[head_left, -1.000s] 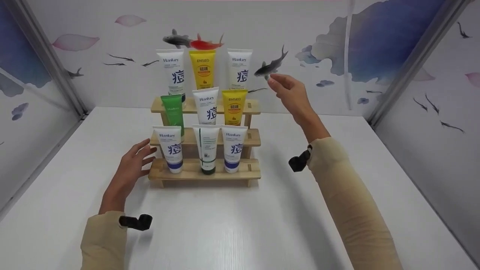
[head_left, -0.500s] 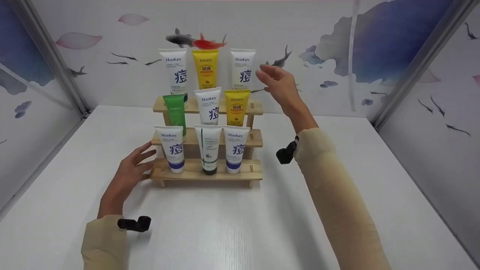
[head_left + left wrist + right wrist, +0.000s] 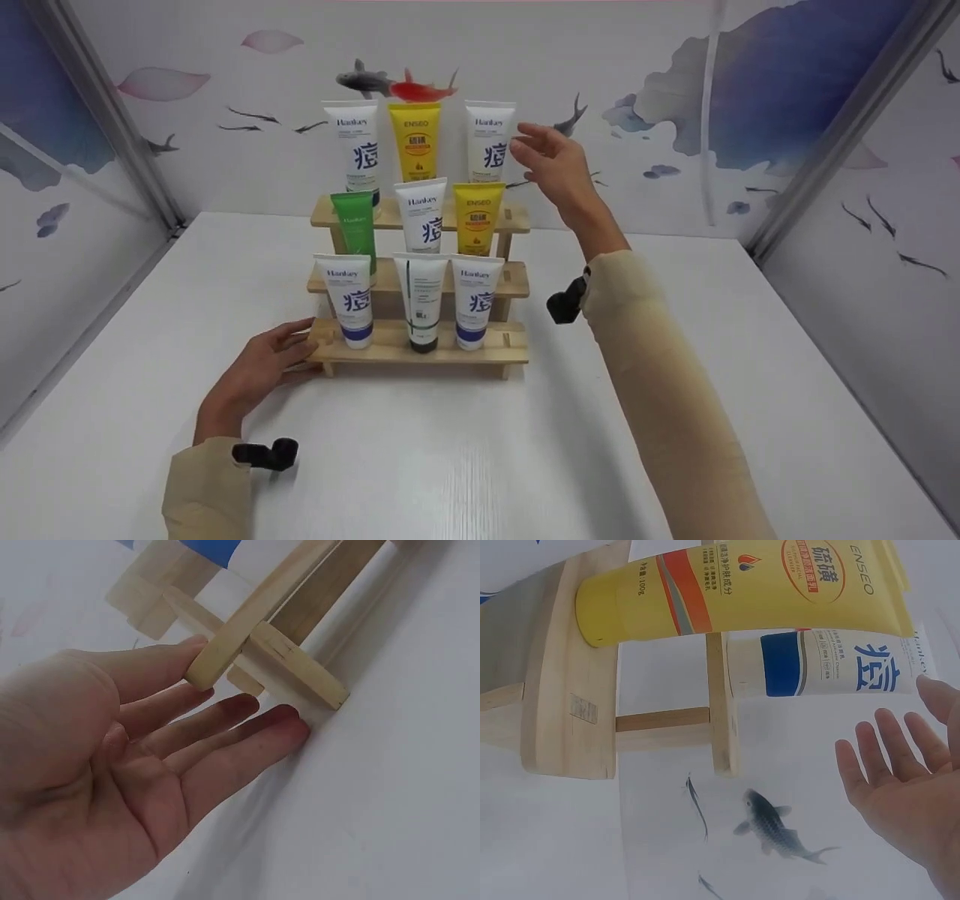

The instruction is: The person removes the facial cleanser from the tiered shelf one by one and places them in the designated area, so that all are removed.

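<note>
Left hand [image 3: 260, 367], loose, touches the end of the rack [image 3: 390, 349]. Right hand [image 3: 559, 166], relaxed, hovers beside a tube [image 3: 489, 144]; contact unclear.

The left hand [image 3: 139, 772] enters from the left edge, palm showing, its thumb tip against the rounded plank end of the wooden rack [image 3: 247, 619], upper centre. Its four fingers stretch rightward just below that end. A blue-and-white tube [image 3: 215, 549] is cut off at the top; white table [image 3: 390, 795] fills the lower right, shadowed at lower centre.
</note>
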Demonstrator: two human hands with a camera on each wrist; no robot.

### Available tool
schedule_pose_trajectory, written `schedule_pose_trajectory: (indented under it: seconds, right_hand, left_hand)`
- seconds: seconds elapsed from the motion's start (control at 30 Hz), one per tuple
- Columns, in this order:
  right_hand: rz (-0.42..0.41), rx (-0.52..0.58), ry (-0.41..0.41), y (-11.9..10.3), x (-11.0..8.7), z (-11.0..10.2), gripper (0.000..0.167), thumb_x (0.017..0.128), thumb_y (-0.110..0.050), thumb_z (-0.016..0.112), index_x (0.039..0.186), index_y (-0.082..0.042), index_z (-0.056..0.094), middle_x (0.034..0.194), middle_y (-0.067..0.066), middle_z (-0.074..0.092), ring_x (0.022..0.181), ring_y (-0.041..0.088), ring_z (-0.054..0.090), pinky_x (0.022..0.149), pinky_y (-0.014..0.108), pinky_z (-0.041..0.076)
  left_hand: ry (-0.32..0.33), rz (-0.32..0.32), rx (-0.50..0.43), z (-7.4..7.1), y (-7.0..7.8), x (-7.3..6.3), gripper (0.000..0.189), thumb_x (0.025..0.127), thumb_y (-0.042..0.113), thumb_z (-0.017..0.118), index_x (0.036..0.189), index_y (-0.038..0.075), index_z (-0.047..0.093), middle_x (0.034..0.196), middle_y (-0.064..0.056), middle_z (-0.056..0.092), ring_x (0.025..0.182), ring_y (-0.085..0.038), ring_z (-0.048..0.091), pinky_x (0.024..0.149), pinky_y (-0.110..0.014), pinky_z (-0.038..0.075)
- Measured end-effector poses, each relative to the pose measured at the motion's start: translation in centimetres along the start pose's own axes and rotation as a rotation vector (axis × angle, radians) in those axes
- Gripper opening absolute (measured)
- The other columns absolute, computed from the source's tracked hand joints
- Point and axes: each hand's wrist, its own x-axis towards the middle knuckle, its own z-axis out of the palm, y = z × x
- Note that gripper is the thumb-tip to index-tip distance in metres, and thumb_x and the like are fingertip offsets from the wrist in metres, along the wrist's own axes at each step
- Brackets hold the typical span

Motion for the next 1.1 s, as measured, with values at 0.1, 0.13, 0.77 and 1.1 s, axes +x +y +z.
schedule_pose_trajectory:
  seconds: [0.1,0.13,0.77,1.1]
  right_hand:
    - [-0.009,-0.007,-0.008,-0.1,0.2,0.4,0.048,0.101,-0.031,0.06,0.147,-0.02,0.05,0.147,0.003,0.056,0.132,0.018,0.055,0.114,0.033,0.048]
    - [-0.015,-0.007,-0.01,-0.2,0.2,0.4,0.048,0.101,-0.029,0.06,0.147,-0.019,0.049,0.147,0.004,0.056,0.132,0.018,0.055,0.114,0.034,0.047]
    - [0.01,0.019,0.044,0.0,1.0,2.3,0.038,0.1,-0.019,0.062,0.137,-0.012,0.056,0.137,0.008,0.06,0.124,0.019,0.059,0.111,0.037,0.05]
    - [0.003,0.049,0.112,0.4,0.7,0.7,0.037,0.099,-0.017,0.063,0.135,-0.013,0.053,0.132,0.008,0.059,0.122,0.02,0.058,0.107,0.035,0.053]
  left_hand:
    - [0.002,0.0,0.025,-0.2,-0.4,-0.2,0.072,0.104,0.039,0.053,0.161,0.014,0.018,0.16,-0.023,0.034,0.139,-0.037,0.049,0.12,-0.051,0.039]
    - [0.0,0.002,0.036,-0.2,-0.5,-0.1,0.074,0.103,0.041,0.054,0.161,0.015,0.018,0.16,-0.024,0.035,0.139,-0.037,0.05,0.12,-0.052,0.038]
    - [-0.085,0.014,-0.112,-0.5,-1.1,0.1,0.081,0.1,0.036,0.061,0.162,0.016,0.013,0.161,-0.026,0.03,0.139,-0.04,0.048,0.113,-0.041,0.048]
    - [-0.093,0.0,-0.112,-0.4,-1.1,0.0,0.075,0.104,0.033,0.055,0.162,0.018,0.011,0.16,-0.025,0.033,0.134,-0.033,0.054,0.112,-0.038,0.048]
